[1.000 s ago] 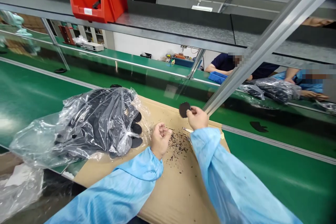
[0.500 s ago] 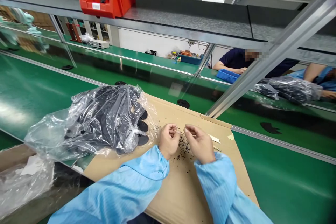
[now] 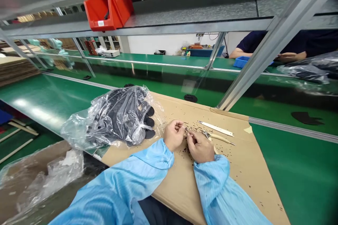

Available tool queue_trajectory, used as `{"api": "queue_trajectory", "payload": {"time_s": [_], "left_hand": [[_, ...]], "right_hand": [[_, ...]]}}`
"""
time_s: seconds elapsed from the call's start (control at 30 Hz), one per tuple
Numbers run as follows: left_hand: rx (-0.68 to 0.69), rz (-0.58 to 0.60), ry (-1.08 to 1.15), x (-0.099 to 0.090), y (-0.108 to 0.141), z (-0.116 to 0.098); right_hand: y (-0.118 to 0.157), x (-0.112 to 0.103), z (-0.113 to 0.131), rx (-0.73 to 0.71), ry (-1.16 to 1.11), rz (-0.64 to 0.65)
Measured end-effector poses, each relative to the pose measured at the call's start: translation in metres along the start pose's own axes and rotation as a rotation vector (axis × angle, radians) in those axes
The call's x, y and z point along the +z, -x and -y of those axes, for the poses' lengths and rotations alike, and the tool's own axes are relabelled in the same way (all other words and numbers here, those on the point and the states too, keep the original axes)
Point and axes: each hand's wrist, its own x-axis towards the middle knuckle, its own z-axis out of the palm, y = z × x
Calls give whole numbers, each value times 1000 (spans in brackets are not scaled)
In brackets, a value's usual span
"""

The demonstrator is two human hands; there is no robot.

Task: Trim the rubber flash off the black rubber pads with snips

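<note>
My left hand (image 3: 174,135) is closed, its fingers curled in a pinch over the cardboard sheet (image 3: 182,190). My right hand (image 3: 200,147) faces it a short gap away, thumb and fingertips pressed together. Whatever sits between the fingers of either hand is too small to make out. Around and under both hands lie many tiny black bits (image 3: 185,150). Just beyond my right hand is a slim tool with a metal head and pale handles (image 3: 221,138). Behind that lies a white flat-handled blade-like tool (image 3: 218,128). Light blue sleeves cover both forearms.
A clear plastic bag of black flat pieces (image 3: 116,116) lies left of my hands. An open carton with plastic film (image 3: 47,172) stands lower left. A slanted metal post (image 3: 250,66) rises behind the cardboard. A red bin (image 3: 111,7) sits on the shelf above. Another person works opposite.
The view has shifted, so more of the right side of the cardboard and both tools show. My right hand has turned lower, its fingers closer together. Both hands stay near each other.
</note>
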Motion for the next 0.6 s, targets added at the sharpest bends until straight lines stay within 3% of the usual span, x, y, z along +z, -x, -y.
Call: {"api": "queue_trajectory", "payload": {"time_s": [0.13, 0.23, 0.3, 0.47, 0.6], "left_hand": [[-3, 30, -303, -15, -5, -7], [103, 152, -760, -44, -14, -20], [119, 168, -962, -66, -21, -28], [34, 62, -1111, -109, -30, -30], [57, 42, -1103, -118, -21, -26]], "right_hand": [[2, -2, -3, -1, 11, -12], [3, -3, -5, 46, 35, 0], [3, -3, -5, 79, 54, 23], [2, 0, -7, 144, 34, 101], [0, 7, -17, 218, -90, 46]]}}
